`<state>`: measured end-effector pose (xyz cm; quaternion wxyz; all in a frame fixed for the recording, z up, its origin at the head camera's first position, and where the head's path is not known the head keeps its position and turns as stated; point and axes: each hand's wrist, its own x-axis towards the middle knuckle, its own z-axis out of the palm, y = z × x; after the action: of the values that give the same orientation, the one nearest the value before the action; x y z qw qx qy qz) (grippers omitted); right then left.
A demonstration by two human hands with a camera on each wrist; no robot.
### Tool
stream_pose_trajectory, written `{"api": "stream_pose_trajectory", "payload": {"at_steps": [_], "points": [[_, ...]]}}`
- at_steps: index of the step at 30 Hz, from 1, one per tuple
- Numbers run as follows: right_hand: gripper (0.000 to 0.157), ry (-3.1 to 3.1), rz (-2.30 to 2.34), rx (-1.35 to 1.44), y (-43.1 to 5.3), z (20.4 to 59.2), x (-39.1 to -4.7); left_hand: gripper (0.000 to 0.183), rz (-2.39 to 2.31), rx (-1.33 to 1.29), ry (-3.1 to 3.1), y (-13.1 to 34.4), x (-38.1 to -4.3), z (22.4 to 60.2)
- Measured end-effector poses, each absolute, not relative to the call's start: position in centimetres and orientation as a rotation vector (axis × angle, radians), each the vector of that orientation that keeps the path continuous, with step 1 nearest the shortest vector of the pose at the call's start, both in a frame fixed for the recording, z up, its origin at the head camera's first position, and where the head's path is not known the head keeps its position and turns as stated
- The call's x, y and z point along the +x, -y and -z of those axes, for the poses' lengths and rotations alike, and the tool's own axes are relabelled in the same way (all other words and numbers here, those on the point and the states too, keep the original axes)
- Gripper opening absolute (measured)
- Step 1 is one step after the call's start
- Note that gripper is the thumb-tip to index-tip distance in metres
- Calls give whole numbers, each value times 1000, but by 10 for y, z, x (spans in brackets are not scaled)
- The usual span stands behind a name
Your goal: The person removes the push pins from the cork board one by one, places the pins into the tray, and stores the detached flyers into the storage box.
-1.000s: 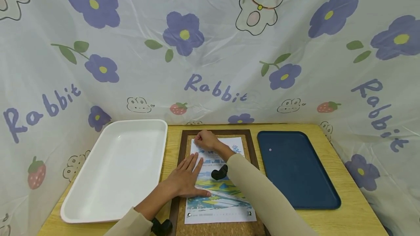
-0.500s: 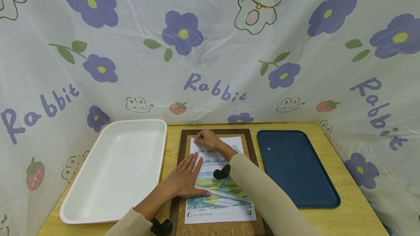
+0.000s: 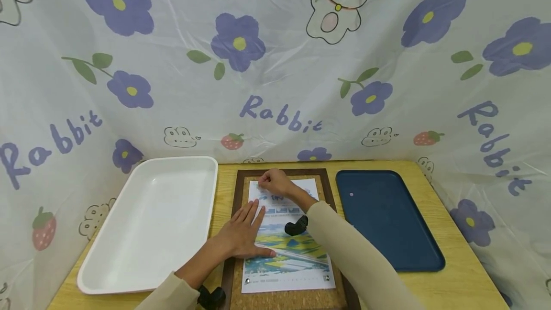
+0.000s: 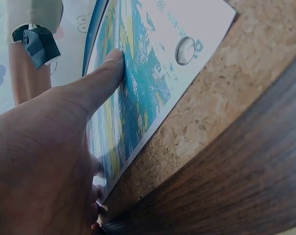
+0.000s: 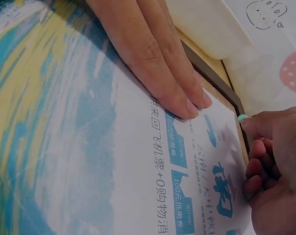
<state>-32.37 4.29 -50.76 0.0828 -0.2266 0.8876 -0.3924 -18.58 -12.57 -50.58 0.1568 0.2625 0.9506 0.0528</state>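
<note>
A printed poster (image 3: 288,243) lies on a cork board (image 3: 284,301) with a dark brown frame. My left hand (image 3: 243,236) rests flat on the poster's left side, fingers spread and thumb pointing right. At the poster's upper left corner is my right hand (image 3: 277,184), its fingers curled. In the right wrist view a small pale green thumbtack (image 5: 242,118) shows at that hand's fingertips, mostly hidden by them. Round clear tacks sit in both lower corners, one at the left (image 3: 247,281) and one at the right (image 3: 326,278); the left wrist view shows one tack (image 4: 185,50) closely.
A large white tray (image 3: 146,224) stands to the left of the board. On the right lies a dark blue tray (image 3: 387,224) bearing one small pale tack (image 3: 351,194). Beneath everything is a wooden table (image 3: 465,281), with a rabbit-and-flower curtain (image 3: 275,85) behind.
My right hand has shifted slightly right and up from the poster's upper left corner. My left hand has stayed in place on the poster. The head view has drifted a little.
</note>
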Motion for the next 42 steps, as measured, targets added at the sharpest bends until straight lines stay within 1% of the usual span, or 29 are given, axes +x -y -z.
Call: {"api": "stream_pose_trajectory", "payload": {"at_steps": [8,14,20,29,36,42], "points": [[16,-2588,1230,-688,-53,501,-316,128,-201,767,-2724,128,-188,511],[16,-2561,1261,-708,-65,497,-309,126,-209,750,-2727,126,-185,504],[15,-2580,1255,-653,-78,499,-307,125,-194,742,-2710,124,-182,494],[15,-2576,1269,-634,-96,496,-301,124,-163,744,-2711,125,-184,501],[13,-2589,1285,-608,-110,494,-298,126,-201,750,-2704,125,-183,496],[13,-2616,1264,-643,-123,492,-297,125,-185,749,-2708,124,-183,497]]}}
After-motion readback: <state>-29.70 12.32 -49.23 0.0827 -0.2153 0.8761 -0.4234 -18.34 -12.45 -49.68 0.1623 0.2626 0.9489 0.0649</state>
